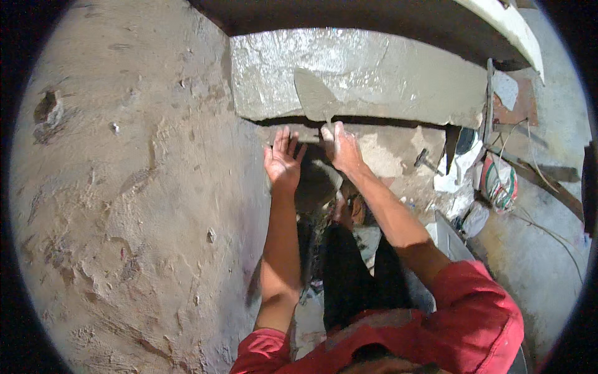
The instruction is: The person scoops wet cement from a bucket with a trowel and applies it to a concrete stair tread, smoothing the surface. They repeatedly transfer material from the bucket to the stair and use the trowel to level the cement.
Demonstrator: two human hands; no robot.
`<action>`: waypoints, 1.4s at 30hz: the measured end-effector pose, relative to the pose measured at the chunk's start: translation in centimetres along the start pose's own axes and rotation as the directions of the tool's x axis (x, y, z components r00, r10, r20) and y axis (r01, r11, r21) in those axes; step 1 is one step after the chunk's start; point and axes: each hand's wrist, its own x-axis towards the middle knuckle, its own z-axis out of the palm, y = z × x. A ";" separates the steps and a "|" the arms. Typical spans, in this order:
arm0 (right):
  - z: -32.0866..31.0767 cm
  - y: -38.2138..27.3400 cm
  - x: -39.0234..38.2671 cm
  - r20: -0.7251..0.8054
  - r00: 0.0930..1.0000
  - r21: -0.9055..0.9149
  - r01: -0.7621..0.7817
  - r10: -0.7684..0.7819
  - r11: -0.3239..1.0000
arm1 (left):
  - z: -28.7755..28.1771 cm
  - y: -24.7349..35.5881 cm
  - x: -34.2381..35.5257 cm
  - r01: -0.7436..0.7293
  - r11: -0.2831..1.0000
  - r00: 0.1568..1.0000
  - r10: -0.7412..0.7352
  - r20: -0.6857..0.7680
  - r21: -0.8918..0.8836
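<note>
A band of wet grey plaster (398,71) runs across the front face of a ledge. Against its lower left part lies the pointed blade of a trowel (313,93). My right hand (343,149) is closed around the trowel's handle just below the ledge's bottom edge. Nearby on the left, my left hand (284,164) is raised with its palm showing and fingers spread, holding nothing. Its fingertips are close under the plaster's lower edge; whether they touch anything I cannot tell.
A rough, pitted wall (143,187) rises at my left. Beneath the ledge, a hammer (427,162) lies to the right. Farther right are a red, white and green sack (498,182), a wooden plank (548,187) and loose cables (551,230) on the floor.
</note>
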 end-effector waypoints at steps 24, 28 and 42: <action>3.3 -6.9 -2.7 0.283 0.959 -0.174 0.027 0.024 0.984 | -5.0 1.0 -2.9 -0.076 0.997 0.994 0.075 -0.085 -0.004; -4.6 -2.9 -3.7 -0.075 0.867 -0.143 -0.498 0.493 0.855 | -4.5 1.3 -3.2 -0.074 0.994 0.996 0.070 -0.047 -0.086; 3.2 -5.0 -3.5 0.264 0.964 -0.477 0.145 -0.015 0.867 | -6.9 1.3 -4.1 -0.132 0.986 0.932 0.159 -0.325 0.104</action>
